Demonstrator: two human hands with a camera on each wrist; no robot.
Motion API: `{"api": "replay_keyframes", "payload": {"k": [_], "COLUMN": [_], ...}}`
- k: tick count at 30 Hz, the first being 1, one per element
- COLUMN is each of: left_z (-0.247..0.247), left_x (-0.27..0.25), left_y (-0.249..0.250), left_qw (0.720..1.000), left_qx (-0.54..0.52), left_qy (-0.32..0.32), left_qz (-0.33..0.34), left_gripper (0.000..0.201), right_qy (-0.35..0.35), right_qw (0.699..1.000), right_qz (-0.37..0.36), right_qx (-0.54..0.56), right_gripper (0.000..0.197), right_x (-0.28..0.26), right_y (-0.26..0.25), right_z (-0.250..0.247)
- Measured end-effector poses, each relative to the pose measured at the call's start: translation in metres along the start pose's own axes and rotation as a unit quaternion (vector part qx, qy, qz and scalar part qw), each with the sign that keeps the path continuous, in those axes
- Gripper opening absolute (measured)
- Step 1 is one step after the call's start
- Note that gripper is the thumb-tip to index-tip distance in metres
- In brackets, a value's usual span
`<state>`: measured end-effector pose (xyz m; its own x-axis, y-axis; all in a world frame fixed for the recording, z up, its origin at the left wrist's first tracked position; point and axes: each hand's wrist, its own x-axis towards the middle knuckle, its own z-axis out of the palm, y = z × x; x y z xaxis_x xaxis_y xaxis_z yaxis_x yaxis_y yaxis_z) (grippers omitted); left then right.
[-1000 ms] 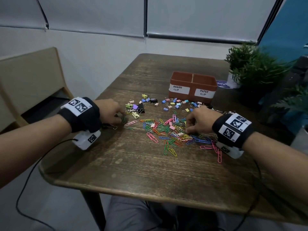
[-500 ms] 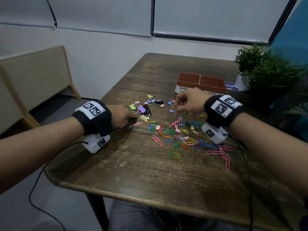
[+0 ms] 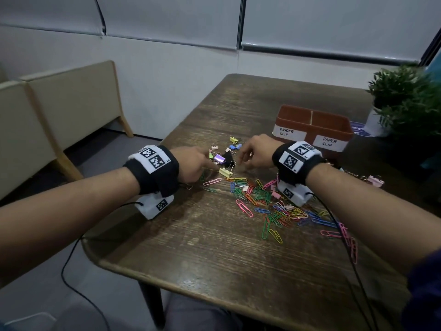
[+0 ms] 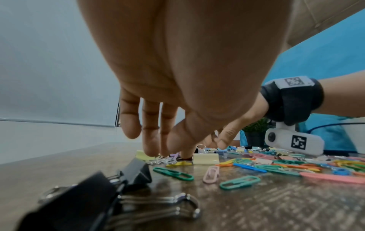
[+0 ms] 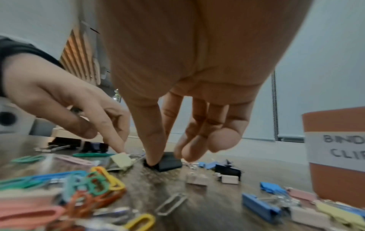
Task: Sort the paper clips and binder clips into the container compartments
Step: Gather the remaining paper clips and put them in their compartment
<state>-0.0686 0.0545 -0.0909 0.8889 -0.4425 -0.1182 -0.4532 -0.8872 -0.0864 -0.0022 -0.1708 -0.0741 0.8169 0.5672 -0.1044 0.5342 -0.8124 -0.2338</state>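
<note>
Several coloured binder clips (image 3: 224, 154) lie between my two hands, and a pile of coloured paper clips (image 3: 265, 201) spreads to the right of them. My right hand (image 3: 241, 158) reaches down onto a black binder clip (image 5: 168, 161), with its thumb (image 5: 152, 156) on the near edge and curled fingers just behind, pinching it. My left hand (image 3: 210, 162) has its fingers stretched down. Its index fingertip touches a pale yellow binder clip (image 5: 120, 160) and the thumb stays apart. The orange container (image 3: 310, 137) stands behind, labelled BINDER CLIP on the left and PAPER CLIP on the right.
Two large black binder clips (image 4: 94, 192) lie under my left wrist. A potted plant (image 3: 405, 99) stands at the table's far right, with a pink binder clip (image 3: 374, 181) nearer. Cables hang from both wrists. A beige bench (image 3: 59, 111) is to the left.
My right hand has left the paper clip pile and moved forward and left to the binder clips. My left hand has shifted slightly forward toward the same cluster.
</note>
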Motion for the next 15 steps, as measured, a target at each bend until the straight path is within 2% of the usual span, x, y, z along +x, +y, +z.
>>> {"api": "replay_keyframes", "payload": {"k": [3,6,9,11,15], "left_z": [0.001,-0.003,-0.003,-0.003,-0.005], "left_x": [0.002,-0.002,-0.013,-0.019,-0.027], "left_y": [0.002,0.005,0.015,0.023,0.047], "left_qw": [0.999,0.999,0.998,0.998,0.997], "left_qx": [0.018,0.027,0.001,-0.011,-0.025], "left_qy": [-0.029,-0.039,-0.057,-0.068,-0.068], "left_qz": [0.000,0.006,0.013,0.013,0.040], "left_gripper": [0.063,0.057,0.051,0.045,0.044], "right_qy": [-0.027,-0.018,-0.022,-0.027,0.007], "right_qw": [0.998,0.997,0.996,0.996,0.998], "right_qz": [-0.048,-0.065,-0.053,-0.040,-0.036], "right_qx": [-0.012,-0.039,-0.063,-0.078,-0.049], "right_gripper": [0.022,0.024,0.029,0.040,0.054], "right_x": [-0.001,0.002,0.005,0.006,-0.005], "right_y": [-0.015,-0.024,-0.025,-0.022,-0.014], "right_z": [0.007,0.012,0.009,0.009,0.007]}}
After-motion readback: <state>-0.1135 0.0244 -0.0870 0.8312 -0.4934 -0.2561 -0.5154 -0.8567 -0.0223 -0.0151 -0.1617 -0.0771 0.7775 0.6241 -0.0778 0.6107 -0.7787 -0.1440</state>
